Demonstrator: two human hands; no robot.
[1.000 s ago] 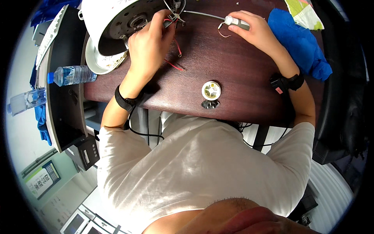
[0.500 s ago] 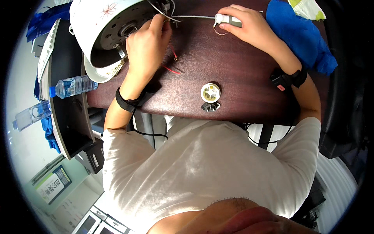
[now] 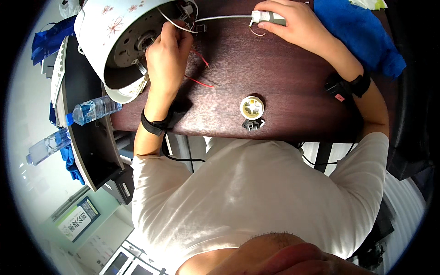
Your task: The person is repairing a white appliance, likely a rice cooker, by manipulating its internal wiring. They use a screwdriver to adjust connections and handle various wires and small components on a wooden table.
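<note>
Toward the left end of the bench [image 3: 298, 105], a white appliance shell [image 3: 96, 43] with a flower print lies tipped over, its dark open end facing the person and slightly right. I see the left hand [image 3: 166, 66] at that opening, its fingers bunched close together by a loose pale wire [image 3: 170, 20]; their tips are partly hidden from me, so I cannot tell how tightly they close or what they have hold of. Two red wires [image 3: 200, 82] trail just right of this hand, over the bench.

Farther right, well apart from the shell, the right hand [image 3: 291, 23] has its fingers wrapped around a white-and-grey handle [image 3: 270, 18]. From it a long grey shaft [image 3: 222, 18] runs level to the left, toward the shell's wiring, and a thin wire hangs by its white end.

Near the front edge, about midway along, sits a round white fitting [image 3: 252, 108], with a small black socket [image 3: 252, 125] just in front of it. A blue cloth [image 3: 360, 39] lies crumpled by the right edge.
</note>
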